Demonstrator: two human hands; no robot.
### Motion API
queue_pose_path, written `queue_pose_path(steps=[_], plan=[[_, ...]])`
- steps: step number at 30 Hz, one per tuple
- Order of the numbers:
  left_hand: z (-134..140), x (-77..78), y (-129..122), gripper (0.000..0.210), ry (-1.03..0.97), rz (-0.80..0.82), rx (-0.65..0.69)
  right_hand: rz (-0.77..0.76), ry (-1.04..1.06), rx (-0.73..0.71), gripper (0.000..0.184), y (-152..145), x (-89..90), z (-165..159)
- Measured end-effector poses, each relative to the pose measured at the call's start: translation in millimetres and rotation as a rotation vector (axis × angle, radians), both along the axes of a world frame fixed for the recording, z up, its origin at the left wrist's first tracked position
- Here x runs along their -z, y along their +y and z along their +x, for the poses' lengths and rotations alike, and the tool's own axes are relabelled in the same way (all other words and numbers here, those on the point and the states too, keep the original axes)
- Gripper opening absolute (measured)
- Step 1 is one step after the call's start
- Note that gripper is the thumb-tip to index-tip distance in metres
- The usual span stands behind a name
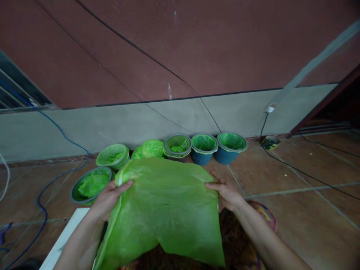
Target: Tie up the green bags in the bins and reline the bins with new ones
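- In the head view, holding a green plastic bag [165, 210] spread between two bare hands, at lower centre, in front of the buckets.
- Gripping its upper left edge with the left hand [111, 195], closed on the plastic, thumb laid over the near face (other fingers mostly hidden behind).
- Pinching its upper right edge with the right hand [226, 191], also closed, thumb on the near face, fingers tucked behind.
- Hanging loosely below the grip, with a notch in the lower edge, over dark patterned fabric [239, 240].
- Showing beyond the bag, left to right along the foot of the wall [225, 56]: a pale green basin [123, 161], a heap of crumpled green plastic [150, 149] (too covered to tell whether in a container), a grey-rimmed bucket [181, 159], a first blue bucket [201, 158] and, just beside, a second blue bucket [226, 156].
- Lined inside with green plastic, in the case of all three buckets.
- Standing nearer, by the left hand: a dark round tub [72, 192] with more green plastic inside.
- Lying on the tiled floor [295, 172]: a blue cord [42, 204] at left, a black cable [309, 176] at right, near a small dark can [270, 143].
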State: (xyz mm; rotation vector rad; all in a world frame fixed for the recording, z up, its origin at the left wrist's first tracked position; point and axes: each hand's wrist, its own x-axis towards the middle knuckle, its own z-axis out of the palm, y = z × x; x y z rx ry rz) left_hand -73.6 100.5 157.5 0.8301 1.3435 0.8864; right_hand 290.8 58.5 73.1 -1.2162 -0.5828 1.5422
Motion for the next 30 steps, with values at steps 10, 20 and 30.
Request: queue_pose_path(steps=[10,20,30], plan=[[2.1,23.1,17.3,0.052,-0.086,0.171,-0.121,0.126,-0.062,0.022,0.065,1.2,-26.5,34.6],[11.8,18.8,17.3,0.062,-0.147,0.228,-0.132,0.13,-0.203,0.069,0.046,-0.7,-39.0,62.2],[11.6,6.1,18.6,0.09,-0.048,0.301,-0.212,0.189,-0.366,-0.091,0.059,-8.0,-66.7,82.8]])
